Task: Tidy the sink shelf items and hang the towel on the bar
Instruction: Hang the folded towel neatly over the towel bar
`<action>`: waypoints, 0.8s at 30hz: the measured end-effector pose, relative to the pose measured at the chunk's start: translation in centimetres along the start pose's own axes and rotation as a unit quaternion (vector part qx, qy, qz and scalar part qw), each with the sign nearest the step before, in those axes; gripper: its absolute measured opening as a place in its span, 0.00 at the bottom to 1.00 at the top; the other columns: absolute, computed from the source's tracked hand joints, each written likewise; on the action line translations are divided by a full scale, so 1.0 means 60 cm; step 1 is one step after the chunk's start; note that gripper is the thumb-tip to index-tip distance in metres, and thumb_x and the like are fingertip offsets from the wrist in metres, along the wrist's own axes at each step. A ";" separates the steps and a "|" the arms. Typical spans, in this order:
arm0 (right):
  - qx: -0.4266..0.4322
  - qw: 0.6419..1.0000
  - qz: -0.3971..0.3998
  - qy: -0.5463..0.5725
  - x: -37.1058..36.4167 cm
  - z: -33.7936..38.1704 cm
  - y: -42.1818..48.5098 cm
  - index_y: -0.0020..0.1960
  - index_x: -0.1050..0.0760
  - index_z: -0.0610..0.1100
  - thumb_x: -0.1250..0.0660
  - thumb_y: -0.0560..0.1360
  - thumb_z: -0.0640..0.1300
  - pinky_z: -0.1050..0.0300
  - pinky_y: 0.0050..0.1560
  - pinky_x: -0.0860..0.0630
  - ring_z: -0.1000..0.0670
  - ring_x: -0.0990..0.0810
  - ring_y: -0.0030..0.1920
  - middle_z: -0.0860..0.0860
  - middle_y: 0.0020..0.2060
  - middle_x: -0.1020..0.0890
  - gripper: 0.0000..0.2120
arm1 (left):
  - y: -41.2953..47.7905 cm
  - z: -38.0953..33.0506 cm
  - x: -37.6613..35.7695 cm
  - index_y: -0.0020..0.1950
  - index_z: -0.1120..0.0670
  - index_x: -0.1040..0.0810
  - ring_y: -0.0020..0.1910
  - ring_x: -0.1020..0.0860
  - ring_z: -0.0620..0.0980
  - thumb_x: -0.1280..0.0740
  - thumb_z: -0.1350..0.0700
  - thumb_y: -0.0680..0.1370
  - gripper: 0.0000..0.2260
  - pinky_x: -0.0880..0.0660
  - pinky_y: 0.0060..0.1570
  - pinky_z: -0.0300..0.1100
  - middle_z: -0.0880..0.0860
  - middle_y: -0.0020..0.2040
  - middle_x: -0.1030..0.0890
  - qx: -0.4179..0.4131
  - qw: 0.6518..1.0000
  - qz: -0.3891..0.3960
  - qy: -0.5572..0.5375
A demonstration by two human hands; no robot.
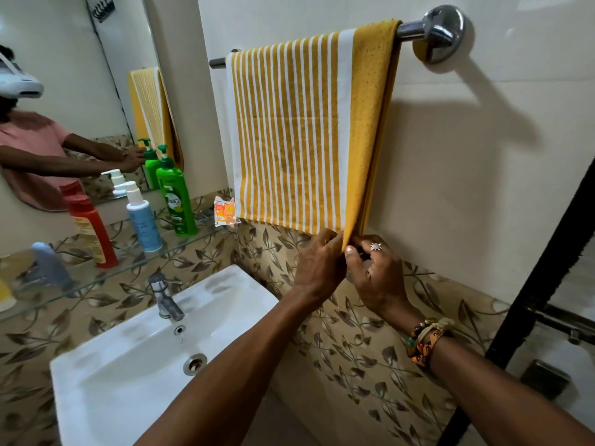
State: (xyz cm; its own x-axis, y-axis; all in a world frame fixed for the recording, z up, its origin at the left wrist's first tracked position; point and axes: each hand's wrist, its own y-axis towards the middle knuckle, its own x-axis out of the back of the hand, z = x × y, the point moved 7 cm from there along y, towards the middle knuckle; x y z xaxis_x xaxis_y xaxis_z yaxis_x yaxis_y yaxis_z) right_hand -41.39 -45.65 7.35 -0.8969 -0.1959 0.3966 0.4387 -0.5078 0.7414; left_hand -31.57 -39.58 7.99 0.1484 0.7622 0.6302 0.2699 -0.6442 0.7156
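Note:
A yellow towel with white stripes (299, 133) hangs folded over the chrome bar (415, 29) on the wall. My left hand (318, 265) and my right hand (375, 275) both pinch the towel's lower right corner, one on each side of the hem. On the glass shelf (180, 243) stand a green pump bottle (177, 201), a white and blue pump bottle (143, 220) and a red bottle (91, 226). A small orange sachet (225, 211) lies at the shelf's right end.
A white sink (135, 365) with a chrome tap (165, 299) sits below the shelf. A mirror (70, 101) covers the left wall. A grey object (51, 268) lies blurred on the shelf's left part. A black frame (531, 291) stands at the right.

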 end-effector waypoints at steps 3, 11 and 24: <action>-0.026 0.999 -0.018 -0.006 0.003 -0.007 -0.001 0.51 0.20 0.49 0.36 0.78 0.62 0.58 0.38 0.22 0.57 0.21 0.41 0.54 0.42 0.20 0.17 | -0.007 0.006 -0.013 0.67 0.57 0.26 0.44 0.24 0.51 0.28 0.56 0.73 0.23 0.23 0.40 0.44 0.56 0.54 0.24 -0.004 0.999 0.024 -0.030; -0.149 0.984 -0.080 -0.051 0.000 -0.044 0.004 0.42 0.24 0.48 0.29 0.69 0.68 0.58 0.29 0.27 0.51 0.21 0.33 0.51 0.34 0.20 0.23 | -0.009 0.064 -0.015 0.67 0.52 0.25 0.48 0.26 0.45 0.35 0.35 0.74 0.29 0.22 0.40 0.42 0.51 0.56 0.24 -0.085 0.995 0.051 -0.014; -0.233 0.952 -0.147 -0.134 0.013 -0.040 0.019 0.31 0.26 0.44 0.25 0.72 0.55 0.60 0.25 0.34 0.50 0.25 0.25 0.49 0.25 0.23 0.20 | 0.122 0.406 0.121 0.80 0.59 0.51 0.78 0.44 0.57 0.41 0.41 0.81 0.36 0.45 0.76 0.52 0.58 0.79 0.44 0.309 0.933 -0.078 -0.169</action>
State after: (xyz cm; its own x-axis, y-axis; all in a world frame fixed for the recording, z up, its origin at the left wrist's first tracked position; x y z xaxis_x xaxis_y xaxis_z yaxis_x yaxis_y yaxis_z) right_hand -41.72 -48.36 7.20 -0.9031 0.2023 0.3788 0.0413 -0.8371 0.5455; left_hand -5.35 -37.23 10.45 0.3256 0.8872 0.3270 0.7943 -0.4443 0.4144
